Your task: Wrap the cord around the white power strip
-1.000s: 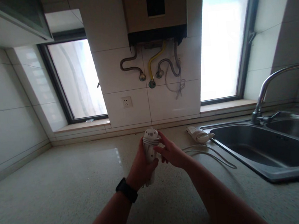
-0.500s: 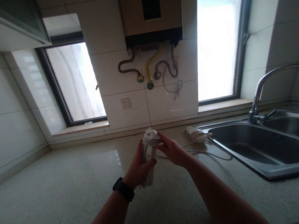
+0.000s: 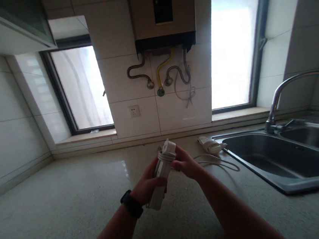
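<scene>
A long white power strip [image 3: 158, 195] is tilted above the counter, its upper end leaning to the right. My left hand [image 3: 149, 180] is closed around its middle, thumb across the front. Several turns of white cord [image 3: 167, 156] wrap the strip near its upper end. Beside those turns, my right hand [image 3: 183, 163] has its fingers pinched at the cord; the fingertips are partly hidden behind the strip. Loose white cord [image 3: 223, 161] lies in a loop on the counter to the right. A second white bundle [image 3: 209, 144], its kind unclear, lies by the sink.
The speckled counter [image 3: 71, 204] runs along the tiled wall. A double steel sink [image 3: 265, 154] with a curved faucet [image 3: 274, 100] is at the right. A water heater [image 3: 162, 12] with pipes hangs above a wall socket [image 3: 134, 111]. A cabinet juts out at upper left.
The power strip has tilted further, its top shifting right and its lower end left. My right hand has moved slightly right and down, and the loose cord loop on the counter has drawn in.
</scene>
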Motion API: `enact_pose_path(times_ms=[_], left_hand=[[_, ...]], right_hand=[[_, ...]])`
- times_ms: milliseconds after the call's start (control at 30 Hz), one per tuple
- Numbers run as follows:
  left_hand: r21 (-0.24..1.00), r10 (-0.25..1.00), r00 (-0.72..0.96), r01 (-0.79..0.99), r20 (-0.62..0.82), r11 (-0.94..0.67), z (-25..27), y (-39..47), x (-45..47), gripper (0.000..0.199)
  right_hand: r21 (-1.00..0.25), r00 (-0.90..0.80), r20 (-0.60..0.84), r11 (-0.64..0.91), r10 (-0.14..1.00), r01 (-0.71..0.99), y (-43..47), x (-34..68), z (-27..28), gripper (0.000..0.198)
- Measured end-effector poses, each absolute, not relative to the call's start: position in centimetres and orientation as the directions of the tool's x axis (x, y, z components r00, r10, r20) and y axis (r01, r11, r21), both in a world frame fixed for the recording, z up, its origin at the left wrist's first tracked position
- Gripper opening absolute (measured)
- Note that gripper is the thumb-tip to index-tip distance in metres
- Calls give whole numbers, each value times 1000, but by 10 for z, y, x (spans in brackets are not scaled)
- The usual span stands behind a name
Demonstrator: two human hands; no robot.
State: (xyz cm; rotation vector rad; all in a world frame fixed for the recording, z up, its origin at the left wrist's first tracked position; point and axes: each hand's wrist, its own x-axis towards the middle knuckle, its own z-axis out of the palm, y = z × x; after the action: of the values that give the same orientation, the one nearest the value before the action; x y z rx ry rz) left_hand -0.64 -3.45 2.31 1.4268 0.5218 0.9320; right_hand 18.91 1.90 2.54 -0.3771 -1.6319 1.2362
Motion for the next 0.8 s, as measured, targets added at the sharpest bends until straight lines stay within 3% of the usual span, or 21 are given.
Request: enact_pose_path(times_ms=[167,467,567,700,800], left_hand=[[944,672,689,-328,269,-42,17,-28,-8,60],[946,603,761,-322,242,26,22,-31,-8,53],[944,598,760,-330,255,18,20,-31,-5,62],[944,632,721,-327,283,-51,22,-32,0,62],[965,737,625,-208,258,-161,22,-32,3,61]], right_hand=[[-857,-514,506,335,693,-392,5,184,35,76],[-905,-682,422,229,597,-359,3,198,43,83],[-922,-709,382,199,593,-331,3,200,43,82],[-911,-619,409,255,671,-325,7,200,40,66],[-893,-431,446,362,784,-266,12,200,38,48]])
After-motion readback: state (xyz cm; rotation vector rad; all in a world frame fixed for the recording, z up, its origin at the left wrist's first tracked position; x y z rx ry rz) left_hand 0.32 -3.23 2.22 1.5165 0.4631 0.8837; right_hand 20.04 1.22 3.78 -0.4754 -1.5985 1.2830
